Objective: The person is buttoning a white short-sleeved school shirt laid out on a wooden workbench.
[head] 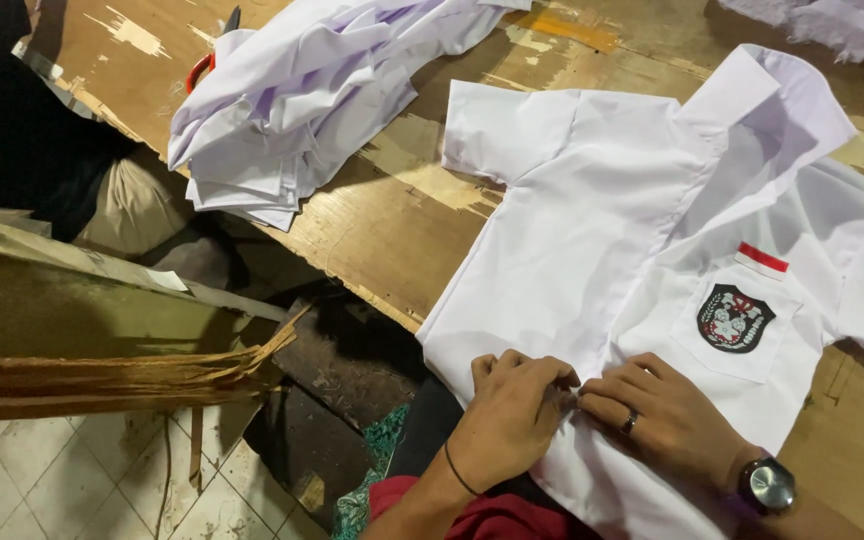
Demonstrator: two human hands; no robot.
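Lying flat on a worn wooden table [402, 230], a white short-sleeved shirt [572, 230] fills the right half of the head view, its collar [782, 100] pointing to the upper right and its hem hanging over the near table edge. A breast pocket [742, 325] on it carries a dark shield-shaped badge [734, 318], with a small red and white strip [762, 258] sewn just above.

Both hands rest on the shirt front near the hem, side by side and touching each other at the fingertips. The left hand [512, 410] has its fingers curled down, pinching the cloth at the front opening; a thin dark band [460, 470] circles its wrist. The right hand [657, 410] likewise has its fingers bent together onto the same spot of cloth; it wears a ring [629, 422] on one finger and a wristwatch [767, 485] with a dark face.

Well apart from the hands, at the top left of the table, sits a loose stack of folded white garments [292, 100], with a bit of something red [199, 70] showing just behind it. More white cloth [842, 25] lies at the top right corner. Below the table edge, pale floor tiles [72, 480] and a splintered board [102, 380] show at the lower left.
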